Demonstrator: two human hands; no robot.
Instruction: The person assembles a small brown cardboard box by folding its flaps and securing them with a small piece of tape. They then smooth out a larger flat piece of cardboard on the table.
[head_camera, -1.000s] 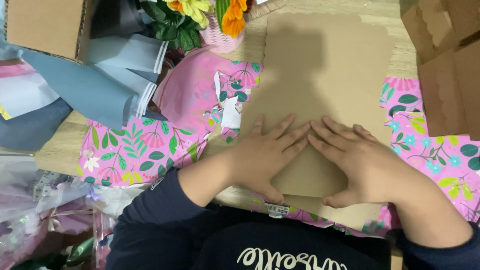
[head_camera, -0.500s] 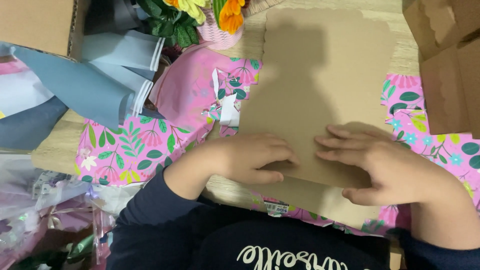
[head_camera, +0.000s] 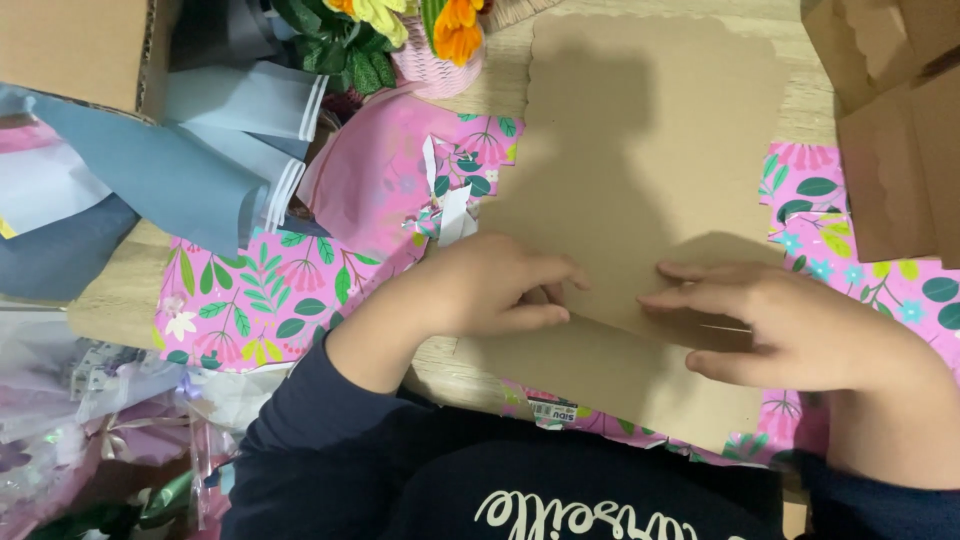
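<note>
In the head view, a large sheet of brown kraft paper (head_camera: 650, 190) lies flat on the wooden bench (head_camera: 120, 300), its long axis running away from the person, from the near edge by the dark sleeves up toward the flower pot (head_camera: 440, 60) at the far side. Its near end is folded over into a slanted flap (head_camera: 610, 375), and the crease runs from the lower left up toward the right, directly under both hands. The left hand (head_camera: 480, 285) rests on the crease with its fingers curled loosely, fingertips pressing down on the paper rather than gripping it. The right hand (head_camera: 790, 325) lies flatter, fingers stretched leftward along the fold, thumb tucked beneath at the flap's edge. The two hands sit near each other but apart, with a bare strip of crease between them; both are about equally close to the fold. Pink floral wrapping paper (head_camera: 270, 290) spreads beneath the brown sheet, showing at its left and right. Rolled blue-grey sheets (head_camera: 200, 150) lie well to the left, and cardboard boxes (head_camera: 890, 130) stand at the far right.
</note>
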